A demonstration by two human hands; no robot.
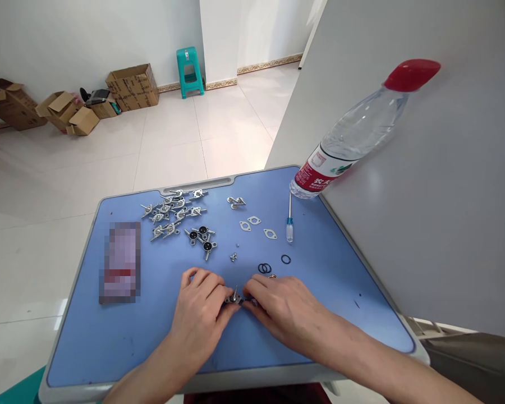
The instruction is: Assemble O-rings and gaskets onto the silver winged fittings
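Close to the table's front edge, my left hand (202,306) is closed, its thumb and fingertips gripping a small metal valve (234,299) with a thin lever sticking up. My right hand (278,300) is pinched at the valve's right side, on a small dark piece with a pale end (252,302); my fingers hide most of it. Just beyond my hands lie black rubber rings (265,269), a single ring (286,259) and a little pile of screws (233,257). A small brass-coloured part (272,276) peeks out behind my right hand.
Several valves (179,216) cluster at the back left, near three valve bodies with black faces (207,246). Flat gaskets (270,234), small metal levers (235,202), a screwdriver (290,227) and a tall water bottle (340,146) stand or lie farther right. A blurred packet (120,264) lies left.
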